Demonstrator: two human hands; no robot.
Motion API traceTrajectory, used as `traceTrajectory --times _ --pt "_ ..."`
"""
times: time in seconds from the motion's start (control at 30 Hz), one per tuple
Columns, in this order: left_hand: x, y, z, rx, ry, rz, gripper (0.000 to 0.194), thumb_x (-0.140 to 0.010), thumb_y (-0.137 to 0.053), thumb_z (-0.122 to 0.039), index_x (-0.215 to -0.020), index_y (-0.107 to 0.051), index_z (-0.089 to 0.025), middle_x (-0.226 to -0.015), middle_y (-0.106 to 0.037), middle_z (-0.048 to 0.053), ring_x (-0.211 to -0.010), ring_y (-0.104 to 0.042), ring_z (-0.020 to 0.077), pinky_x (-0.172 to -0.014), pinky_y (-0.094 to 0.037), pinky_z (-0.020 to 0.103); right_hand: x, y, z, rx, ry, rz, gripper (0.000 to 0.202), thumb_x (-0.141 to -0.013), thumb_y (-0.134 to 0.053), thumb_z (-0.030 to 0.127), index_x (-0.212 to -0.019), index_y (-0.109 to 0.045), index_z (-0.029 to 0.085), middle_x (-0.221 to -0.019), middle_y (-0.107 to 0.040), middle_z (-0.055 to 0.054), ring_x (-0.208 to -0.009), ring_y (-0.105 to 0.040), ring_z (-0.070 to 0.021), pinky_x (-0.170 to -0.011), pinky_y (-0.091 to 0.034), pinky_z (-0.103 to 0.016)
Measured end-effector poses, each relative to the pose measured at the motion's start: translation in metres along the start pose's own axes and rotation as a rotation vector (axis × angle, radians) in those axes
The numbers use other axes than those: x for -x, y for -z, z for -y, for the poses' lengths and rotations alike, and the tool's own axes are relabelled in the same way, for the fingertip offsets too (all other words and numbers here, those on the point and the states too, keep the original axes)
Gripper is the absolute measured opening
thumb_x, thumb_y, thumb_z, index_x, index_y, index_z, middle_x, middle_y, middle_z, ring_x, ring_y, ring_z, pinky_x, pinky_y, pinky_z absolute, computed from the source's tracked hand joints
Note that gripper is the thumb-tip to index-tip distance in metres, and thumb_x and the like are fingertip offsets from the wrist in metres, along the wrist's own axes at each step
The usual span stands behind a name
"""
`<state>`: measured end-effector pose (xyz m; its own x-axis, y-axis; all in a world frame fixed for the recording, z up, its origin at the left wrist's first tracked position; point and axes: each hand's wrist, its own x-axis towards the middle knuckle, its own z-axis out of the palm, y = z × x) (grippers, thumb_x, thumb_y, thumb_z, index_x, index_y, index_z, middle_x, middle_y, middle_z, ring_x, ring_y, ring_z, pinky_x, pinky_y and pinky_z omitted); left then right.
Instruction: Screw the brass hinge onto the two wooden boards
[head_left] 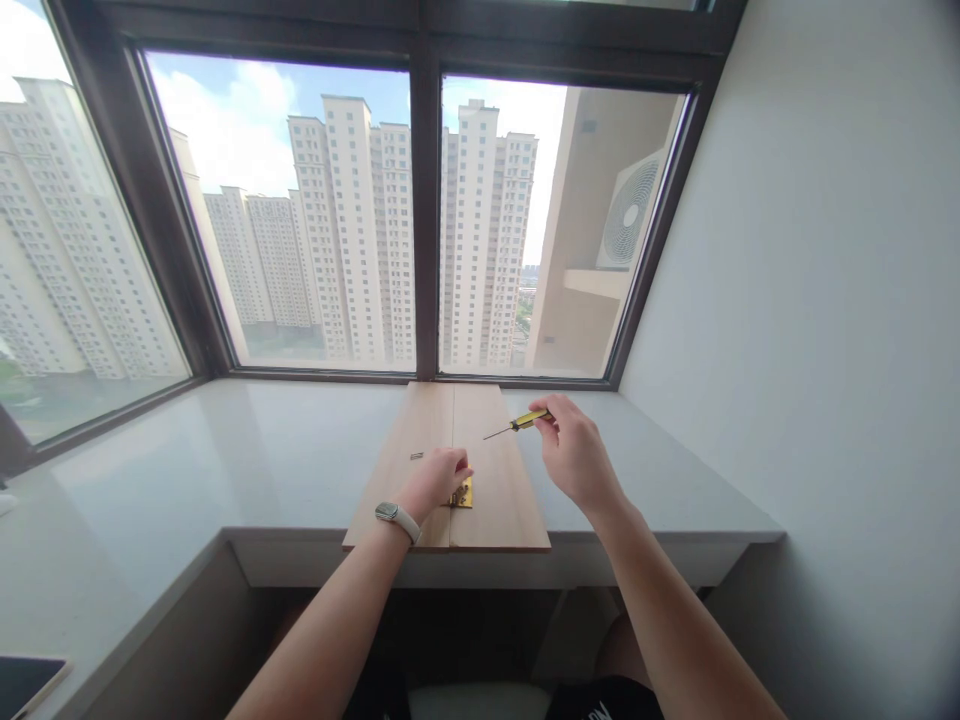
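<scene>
Two pale wooden boards (495, 520) lie side by side, a thin seam between them. A gold metal hinge (466, 494) rests near the seam, toward the front edge. My left hand (442, 477), with a watch on its wrist, is over the hinge, fingers closed together; what they hold, if anything, is too small to tell. Raised above the right board's edge, my right hand (571, 445) grips a yellow and black screwdriver (531, 419), its shaft pointing left and slightly down. Small metal pieces (417, 456) lie on the left board.
The white countertop (300, 450) extends to both sides below the windows. A dark flat device (28, 685) sits at the lower left. A white wall (810, 300) rises at the right.
</scene>
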<state>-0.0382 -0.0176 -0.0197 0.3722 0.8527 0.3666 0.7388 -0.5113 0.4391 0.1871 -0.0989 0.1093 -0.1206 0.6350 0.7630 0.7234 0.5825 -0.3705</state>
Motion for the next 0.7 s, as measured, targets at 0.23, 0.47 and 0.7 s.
traceTrajectory --times 0.23,0.47,0.7 --pt "-0.005 0.014 0.021 0.128 0.074 -0.168 0.017 -0.091 -0.055 -0.033 -0.087 -0.066 -0.020 -0.081 -0.072 0.005 -0.074 -0.065 0.0181 -0.066 -0.045 0.027 0.042 0.007 -0.015 -0.007 -0.065 -0.108 0.016 -0.094 -0.049 0.019 -0.103 -0.062 0.023 -0.101 -0.066 -0.005 -0.089 -0.063 -0.0201 -0.081 -0.051 -0.033" --pt "-0.005 0.037 0.092 0.101 0.307 -0.234 0.009 -0.081 -0.061 -0.023 -0.085 -0.068 -0.018 -0.087 -0.074 0.006 -0.083 -0.068 0.0197 -0.075 -0.049 0.029 0.096 0.010 -0.026 -0.032 -0.161 -0.118 0.016 -0.097 -0.050 0.028 -0.106 -0.063 0.024 -0.105 -0.067 -0.006 -0.094 -0.063 -0.0212 -0.085 -0.054 -0.035" --pt "-0.001 0.034 0.111 0.088 0.322 -0.185 0.007 -0.078 -0.064 -0.020 -0.081 -0.069 -0.018 -0.087 -0.075 0.008 -0.083 -0.067 0.0208 -0.078 -0.051 0.031 0.103 -0.003 -0.015 -0.106 -0.189 -0.106 0.017 -0.097 -0.051 0.029 -0.107 -0.063 0.024 -0.107 -0.067 -0.007 -0.096 -0.064 -0.0226 -0.087 -0.054 -0.038"
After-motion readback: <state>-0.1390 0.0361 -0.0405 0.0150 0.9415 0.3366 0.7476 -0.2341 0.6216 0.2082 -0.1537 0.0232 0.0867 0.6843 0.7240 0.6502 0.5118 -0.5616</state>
